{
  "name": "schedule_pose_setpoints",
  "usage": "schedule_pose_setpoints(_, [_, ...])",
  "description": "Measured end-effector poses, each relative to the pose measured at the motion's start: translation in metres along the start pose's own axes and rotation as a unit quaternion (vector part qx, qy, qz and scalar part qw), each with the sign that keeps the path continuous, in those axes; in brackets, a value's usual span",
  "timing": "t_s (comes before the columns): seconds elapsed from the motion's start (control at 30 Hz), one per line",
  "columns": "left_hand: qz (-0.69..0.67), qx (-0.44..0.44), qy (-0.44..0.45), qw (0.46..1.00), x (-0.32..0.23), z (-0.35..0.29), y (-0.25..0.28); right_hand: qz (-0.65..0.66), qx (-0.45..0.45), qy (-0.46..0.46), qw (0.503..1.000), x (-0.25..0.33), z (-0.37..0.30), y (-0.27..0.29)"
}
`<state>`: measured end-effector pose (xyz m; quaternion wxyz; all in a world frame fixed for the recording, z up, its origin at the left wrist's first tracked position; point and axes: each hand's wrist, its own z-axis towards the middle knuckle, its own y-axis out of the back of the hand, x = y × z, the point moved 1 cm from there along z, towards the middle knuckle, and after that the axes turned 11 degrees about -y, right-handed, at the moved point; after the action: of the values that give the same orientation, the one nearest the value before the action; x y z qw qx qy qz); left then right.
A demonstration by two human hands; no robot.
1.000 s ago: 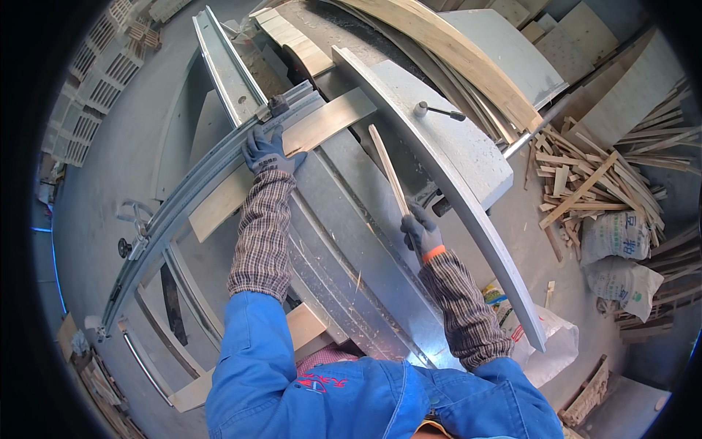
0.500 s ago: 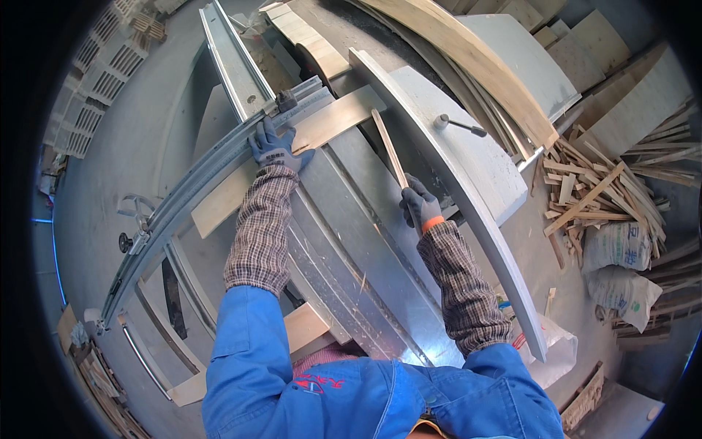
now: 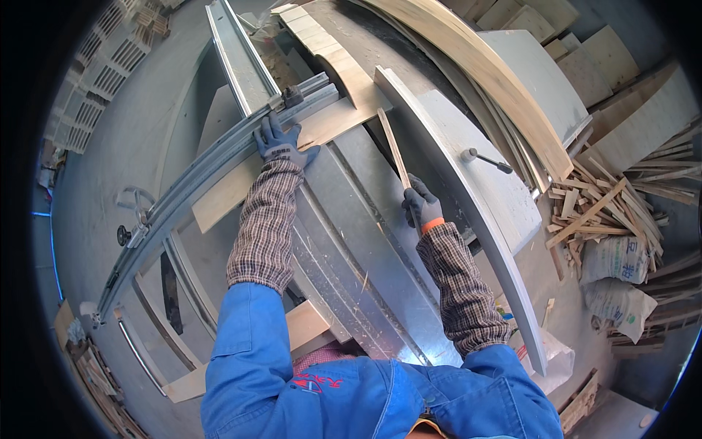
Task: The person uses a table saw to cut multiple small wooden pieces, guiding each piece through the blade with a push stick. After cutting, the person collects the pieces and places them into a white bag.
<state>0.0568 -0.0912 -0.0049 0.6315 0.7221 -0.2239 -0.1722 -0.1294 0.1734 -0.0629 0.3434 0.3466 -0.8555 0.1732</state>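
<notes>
The left hand (image 3: pixel 284 145), grip wide, lay on a pale board (image 3: pixel 335 121); at its 4 o'clock the right hand (image 3: pixel 420 203) held a thin stick (image 3: pixel 393 146)

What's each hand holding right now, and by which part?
The right hand grips a thin wooden stick toward its near end. The left hand lies across a flat board; whether it grips cannot be told.

the jacket (image 3: pixel 336 413) is blue, with red marks (image 3: pixel 319 383) on its front and a yellow edge (image 3: pixel 427 421) at the neck. checked brown-and-pale oversleeves (image 3: pixel 265 227) have gathered ends. the gloves (image 3: pixel 284 146) are dark blue-grey with paler backs; the right one has an orange cuff (image 3: pixel 433 225).
</notes>
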Motion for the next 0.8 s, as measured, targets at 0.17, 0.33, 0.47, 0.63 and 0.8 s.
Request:
schedule_pose_setpoints(0.17, [-0.012,-0.004,-0.007,1.0,0.013,0.015,-0.001,-0.003,0.003,-0.004,1.0,0.009,0.01,-0.014])
schedule_pose_setpoints(0.33, [-0.03,-0.014,-0.006,0.999,0.022,0.024,-0.004,-0.005,0.003,0.002,1.0,0.018,0.026,-0.027])
schedule_pose_setpoints(0.47, [-0.033,-0.017,-0.01,0.999,0.023,0.029,-0.002,-0.002,0.008,0.029,1.0,0.016,0.033,-0.033])
schedule_pose_setpoints(0.63, [-0.043,-0.017,-0.025,0.999,0.021,0.027,-0.003,0.007,-0.042,0.057,0.997,-0.025,0.013,-0.005])
schedule_pose_setpoints(0.8, [-0.039,-0.021,-0.019,0.999,0.02,0.017,-0.002,-0.012,-0.016,0.014,1.0,-0.059,-0.033,0.016])
